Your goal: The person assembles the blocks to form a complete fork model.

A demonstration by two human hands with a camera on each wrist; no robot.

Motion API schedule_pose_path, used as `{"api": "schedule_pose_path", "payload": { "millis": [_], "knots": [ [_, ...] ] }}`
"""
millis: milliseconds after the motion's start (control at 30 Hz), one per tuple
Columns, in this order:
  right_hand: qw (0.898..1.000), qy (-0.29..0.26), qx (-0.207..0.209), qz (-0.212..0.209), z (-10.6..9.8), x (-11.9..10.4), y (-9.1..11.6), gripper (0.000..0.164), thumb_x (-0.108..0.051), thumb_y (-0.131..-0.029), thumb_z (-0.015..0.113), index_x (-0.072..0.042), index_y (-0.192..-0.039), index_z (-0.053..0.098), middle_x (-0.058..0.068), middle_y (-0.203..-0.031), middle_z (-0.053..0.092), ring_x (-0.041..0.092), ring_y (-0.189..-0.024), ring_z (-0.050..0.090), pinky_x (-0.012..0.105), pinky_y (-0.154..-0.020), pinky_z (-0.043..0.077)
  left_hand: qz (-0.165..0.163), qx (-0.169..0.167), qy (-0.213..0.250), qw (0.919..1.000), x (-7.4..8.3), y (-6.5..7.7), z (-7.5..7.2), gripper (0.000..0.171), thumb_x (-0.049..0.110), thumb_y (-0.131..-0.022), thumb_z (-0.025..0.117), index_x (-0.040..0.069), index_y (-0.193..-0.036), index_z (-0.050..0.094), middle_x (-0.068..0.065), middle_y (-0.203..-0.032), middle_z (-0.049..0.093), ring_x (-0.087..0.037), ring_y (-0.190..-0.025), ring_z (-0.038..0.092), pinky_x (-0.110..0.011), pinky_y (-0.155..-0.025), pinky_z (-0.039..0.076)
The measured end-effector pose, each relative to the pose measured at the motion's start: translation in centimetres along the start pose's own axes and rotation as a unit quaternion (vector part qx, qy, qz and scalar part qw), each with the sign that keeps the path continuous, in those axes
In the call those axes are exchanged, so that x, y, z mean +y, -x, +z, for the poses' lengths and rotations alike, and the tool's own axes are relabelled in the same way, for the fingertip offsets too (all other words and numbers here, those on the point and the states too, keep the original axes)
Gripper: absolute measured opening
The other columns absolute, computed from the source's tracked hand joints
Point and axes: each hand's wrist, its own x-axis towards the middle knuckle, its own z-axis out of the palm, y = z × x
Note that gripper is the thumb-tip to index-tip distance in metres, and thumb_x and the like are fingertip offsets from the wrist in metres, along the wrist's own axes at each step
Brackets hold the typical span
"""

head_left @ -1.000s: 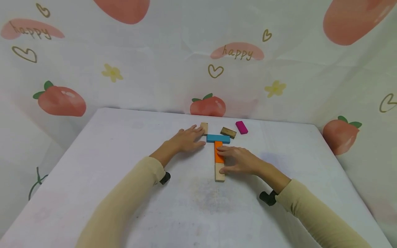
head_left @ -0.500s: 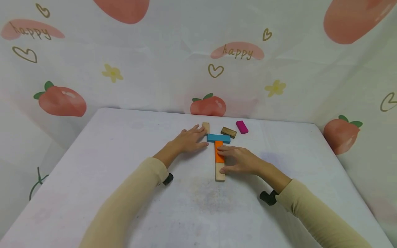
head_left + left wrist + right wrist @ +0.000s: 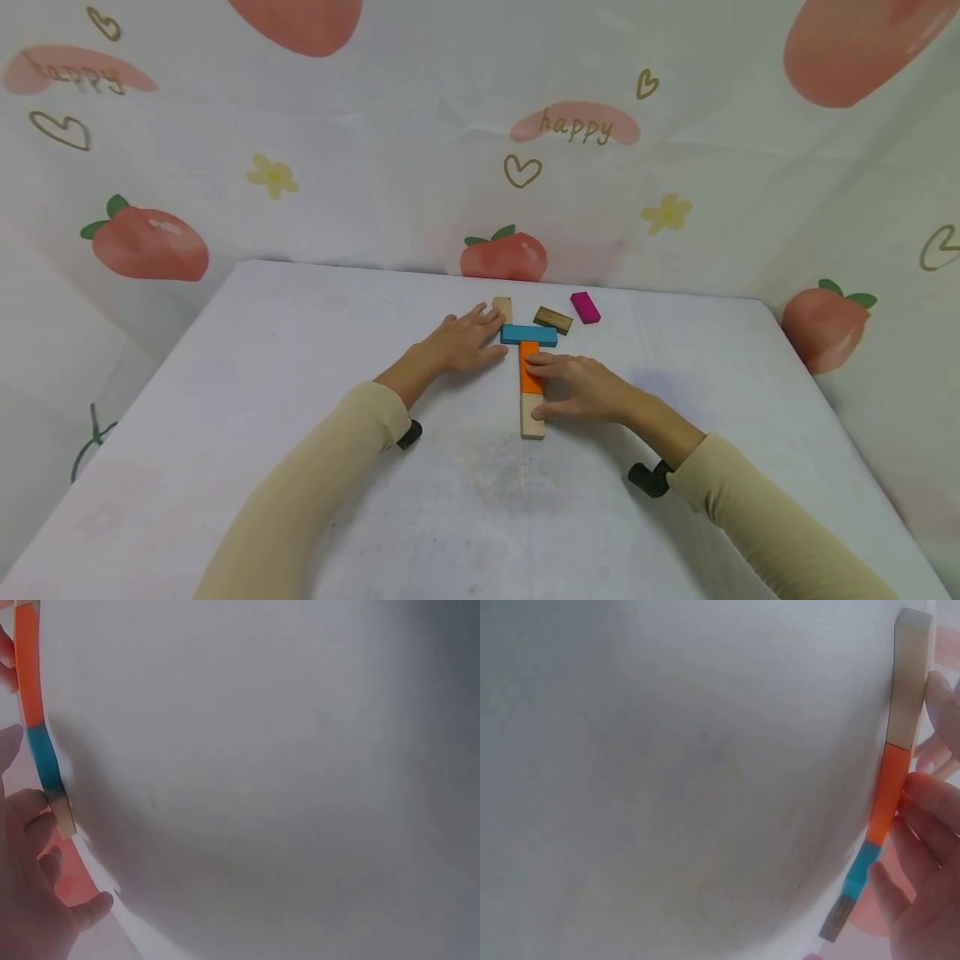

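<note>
In the head view, my left hand [image 3: 468, 340] reaches to a plain wooden block [image 3: 503, 310], its extended fingertips touching the block's left side. That block lies at the left end of a blue block [image 3: 528, 336] set crosswise. Below the blue one runs an orange block [image 3: 528, 383], then a second plain wooden block [image 3: 532, 429], end to end in a line. My right hand [image 3: 585, 387] rests along this line from the right, fingers lying on the orange block and thumb on the lower plain block. The left wrist view shows left fingers against the upper plain block [image 3: 63, 816].
A brown wood-grain block [image 3: 553, 320] lies just behind the blue block's right end. Farther back to the right is a magenta block [image 3: 585, 307]. The white-covered table [image 3: 420, 517] ends at a printed cloth backdrop [image 3: 390, 150].
My left hand has shifted slightly to the right, and the upper plain block has slid right with it, over the blue block's left end. My right hand has stayed in place.
</note>
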Motion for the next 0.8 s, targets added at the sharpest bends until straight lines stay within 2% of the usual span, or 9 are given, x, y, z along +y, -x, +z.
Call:
{"api": "schedule_pose_path", "payload": {
  "millis": [800],
  "knots": [
    [1.000,0.005,-0.001,0.001,0.02,-0.04,-0.05,0.072,-0.050,-0.085,0.074,-0.007,-0.141,0.057,0.006,-0.151,0.048,0.032,-0.140,0.042,0.057,-0.109,0.036,0.003,0.008,-0.012,0.9999,0.16,0.27,-0.02,0.072,0.052,-0.102,0.044,0.015,-0.160,0.020,-0.003,-0.165,0.019,-0.027,-0.153,0.010,-0.056,-0.118,0.020]
  ]
}}
